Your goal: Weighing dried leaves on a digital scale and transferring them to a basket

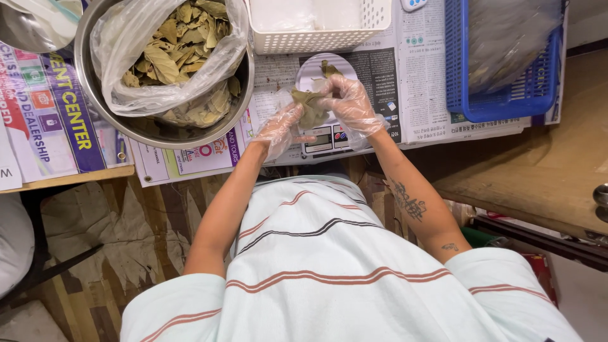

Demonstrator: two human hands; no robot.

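Seen from over the person's head, both hands work close together just above the middle of the table, each in a thin clear plastic glove. The left hand [278, 130] has its fingers curled in, pinching the lower edge of a small bunch of dried olive-green leaves [310, 107], while the right hand [351, 104] closes round the same bunch from the three o'clock side, its fingers bent over the top, where one leaf tip pokes out towards twelve o'clock. The leaves are held in the air right over a small white digital kitchen scale with a round pan [329, 136], whose display panel shows just below the hands at six o'clock. Off at ten o'clock from the hands stands a large round steel bowl [95, 95], and in it sits an open clear plastic bag stuffed with more dried leaves [171, 50], loose ones lying beneath it. At twelve o'clock, just beyond the scale, is a white perforated plastic basket [316, 38]; at two o'clock, well apart, a blue plastic crate [500, 101] holds a crumpled clear bag. Sheets of printed newspaper [424, 95] cover the tabletop under all of it. The person wears a pale striped shirt [329, 278].
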